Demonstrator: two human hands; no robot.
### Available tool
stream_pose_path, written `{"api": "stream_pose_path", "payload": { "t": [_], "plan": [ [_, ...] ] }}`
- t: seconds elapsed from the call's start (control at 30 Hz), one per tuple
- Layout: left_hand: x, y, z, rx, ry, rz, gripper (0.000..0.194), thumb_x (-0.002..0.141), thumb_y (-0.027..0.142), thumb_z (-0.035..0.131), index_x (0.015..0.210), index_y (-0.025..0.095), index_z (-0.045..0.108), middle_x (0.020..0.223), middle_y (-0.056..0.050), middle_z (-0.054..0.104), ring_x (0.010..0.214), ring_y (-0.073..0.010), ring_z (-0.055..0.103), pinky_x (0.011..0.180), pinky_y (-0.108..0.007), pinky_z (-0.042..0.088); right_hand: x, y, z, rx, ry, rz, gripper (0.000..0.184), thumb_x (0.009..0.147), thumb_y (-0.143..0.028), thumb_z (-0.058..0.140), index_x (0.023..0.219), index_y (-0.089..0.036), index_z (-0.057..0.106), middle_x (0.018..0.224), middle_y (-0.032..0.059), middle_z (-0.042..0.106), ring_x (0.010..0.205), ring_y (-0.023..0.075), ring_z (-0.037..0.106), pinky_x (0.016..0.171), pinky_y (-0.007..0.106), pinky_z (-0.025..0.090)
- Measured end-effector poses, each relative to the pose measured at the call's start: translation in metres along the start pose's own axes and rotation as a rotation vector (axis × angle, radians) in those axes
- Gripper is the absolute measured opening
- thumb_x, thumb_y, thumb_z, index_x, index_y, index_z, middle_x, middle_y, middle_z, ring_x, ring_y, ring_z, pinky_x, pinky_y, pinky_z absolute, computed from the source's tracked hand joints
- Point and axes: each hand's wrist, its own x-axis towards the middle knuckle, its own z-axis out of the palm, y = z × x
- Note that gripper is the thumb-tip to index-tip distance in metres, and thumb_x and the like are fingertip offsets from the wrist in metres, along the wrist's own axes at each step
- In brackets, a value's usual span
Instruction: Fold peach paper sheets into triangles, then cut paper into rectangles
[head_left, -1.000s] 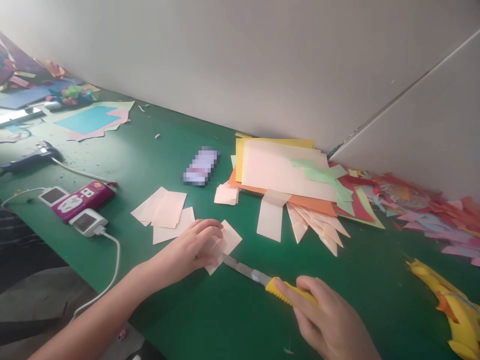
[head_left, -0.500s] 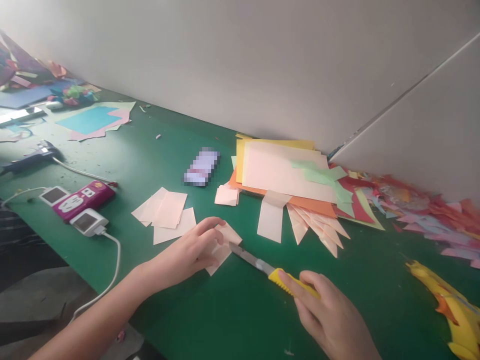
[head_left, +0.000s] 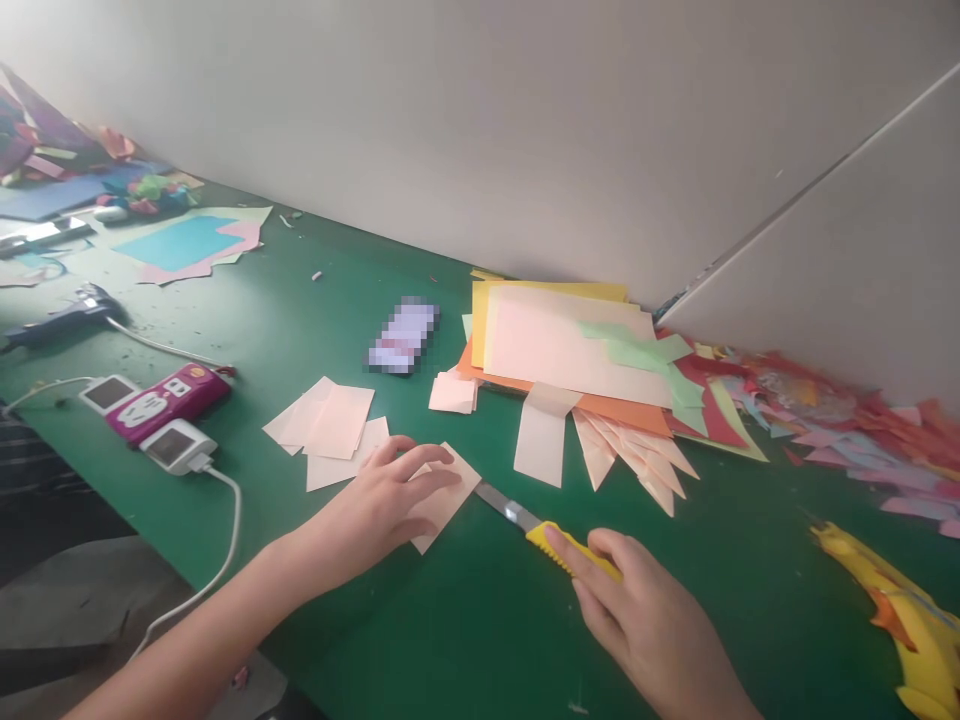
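Observation:
My right hand (head_left: 637, 610) is wrapped round the yellow handle of a utility knife (head_left: 574, 555), index finger along its top. The long blade points up and left, its tip at the right edge of a pale pink piece of paper (head_left: 452, 490); whether it goes under the paper is hard to tell. Over that piece lies my left hand (head_left: 386, 495), open, with its fingers spread and the fingertips on or just above the paper. More pale pink pieces (head_left: 341, 420) overlap on the table just beyond my left hand.
A stack of coloured sheets (head_left: 562, 335) lies near the wall, with folded pink points (head_left: 637, 460) in front. A blurred phone (head_left: 403, 335) is left of it. At left are a purple power strip (head_left: 169, 400) and a glue gun (head_left: 64, 318). Paper scraps (head_left: 862, 430) and a yellow object (head_left: 892, 600) are right.
The knife has drawn slightly left with my right hand, and its blade tip now shows at the paper's edge rather than over it. My left fingers have spread and shifted a little.

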Motion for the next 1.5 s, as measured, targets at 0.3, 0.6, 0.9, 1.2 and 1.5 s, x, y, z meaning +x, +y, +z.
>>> {"api": "stream_pose_path", "payload": {
  "t": [0.3,0.6,0.9,1.2,1.5],
  "plan": [
    [-0.001,0.01,0.0,0.019,-0.055,0.054,0.021,0.092,0.018,0.046,0.107,0.023,0.06,0.12,-0.004,0.057,0.117,-0.0239,0.046,0.099,-0.039,0.042,0.018,-0.009,-0.001,-0.003,-0.015,0.007,0.04,0.095,-0.027,0.034,0.132,-0.026,0.049,0.079,0.0027,0.053,0.053,0.0082,0.049,0.039,0.017,0.03],
    [-0.004,0.011,0.003,-0.192,-0.058,0.022,0.029,0.094,0.013,0.037,0.11,0.023,0.059,0.124,-0.005,0.054,0.112,-0.016,0.054,0.094,-0.026,0.049,0.019,0.002,0.004,-0.078,0.019,-0.076,0.04,0.097,-0.026,0.032,0.135,-0.024,0.045,0.069,0.0,0.05,0.051,0.0086,0.045,0.043,0.02,0.026],
    [-0.006,0.008,0.005,-0.202,-0.026,0.01,0.028,0.094,0.014,0.037,0.109,0.023,0.059,0.123,-0.005,0.054,0.113,-0.0172,0.054,0.095,-0.028,0.049,0.019,0.006,0.002,-0.072,0.0,-0.072,0.04,0.097,-0.027,0.032,0.136,-0.025,0.043,0.071,-0.0001,0.051,0.053,0.009,0.045,0.043,0.021,0.027],
    [-0.006,0.007,0.009,-0.166,0.021,0.008,0.031,0.092,0.012,0.038,0.113,0.024,0.057,0.124,-0.005,0.056,0.112,-0.0178,0.056,0.093,-0.029,0.05,0.037,-0.003,0.013,-0.116,0.03,-0.098,0.041,0.097,-0.024,0.034,0.137,-0.025,0.042,0.07,0.0001,0.05,0.054,0.0099,0.044,0.045,0.023,0.025],
    [-0.004,0.009,0.004,-0.187,-0.011,0.017,0.03,0.092,0.013,0.037,0.106,0.023,0.061,0.121,-0.005,0.056,0.109,-0.0182,0.056,0.089,-0.029,0.051,0.037,0.002,0.012,-0.094,0.008,-0.11,0.039,0.098,-0.026,0.031,0.135,-0.023,0.045,0.072,0.0005,0.05,0.055,0.01,0.045,0.045,0.023,0.027]
  ]
}}
